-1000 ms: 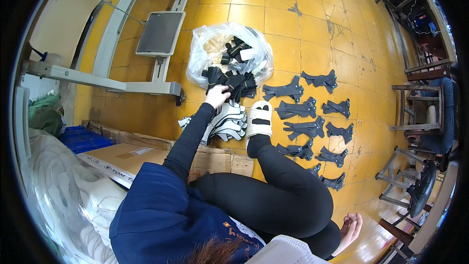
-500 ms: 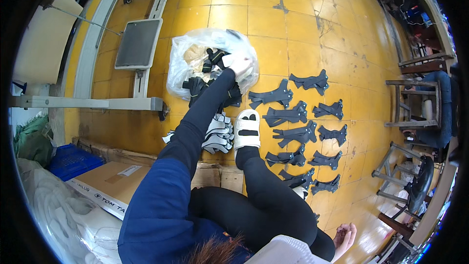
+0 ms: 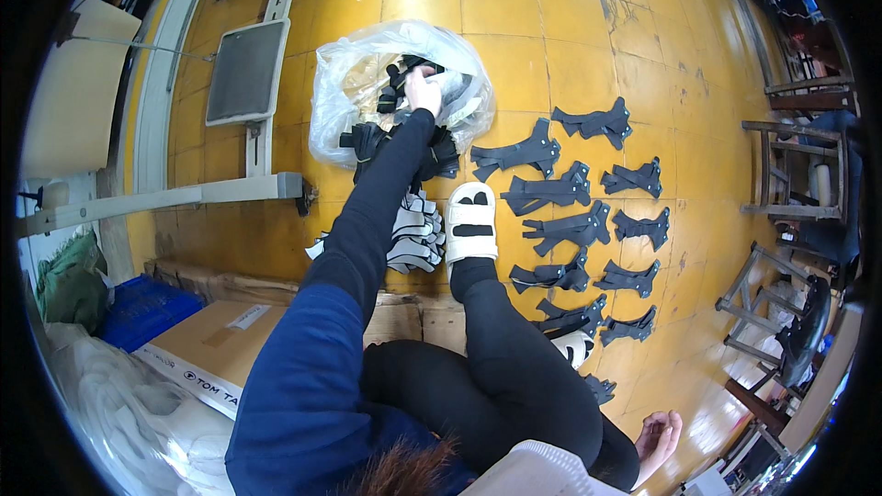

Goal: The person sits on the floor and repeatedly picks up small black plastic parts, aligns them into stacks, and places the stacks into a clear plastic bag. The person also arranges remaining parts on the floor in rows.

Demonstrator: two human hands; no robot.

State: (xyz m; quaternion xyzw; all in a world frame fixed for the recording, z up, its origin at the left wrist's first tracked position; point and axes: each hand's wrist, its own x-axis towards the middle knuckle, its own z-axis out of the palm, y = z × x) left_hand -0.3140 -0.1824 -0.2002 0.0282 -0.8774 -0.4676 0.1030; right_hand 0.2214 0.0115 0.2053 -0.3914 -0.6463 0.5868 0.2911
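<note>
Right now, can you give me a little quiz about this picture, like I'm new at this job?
1. True or false: the left hand reaches into the clear plastic bag.
2. How do the black cut pieces lie on the yellow tiled floor? A) in one heap B) spread flat in two columns C) in a ring
3. Fill in: the foot next to those pieces wears a white ____.

Key:
1. True.
2. B.
3. Sandal: it is a white sandal.

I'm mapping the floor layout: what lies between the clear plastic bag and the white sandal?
In the head view, a heap of black cut pieces lies between the bag and the sandal, crossed by the left arm's black sleeve.
</note>
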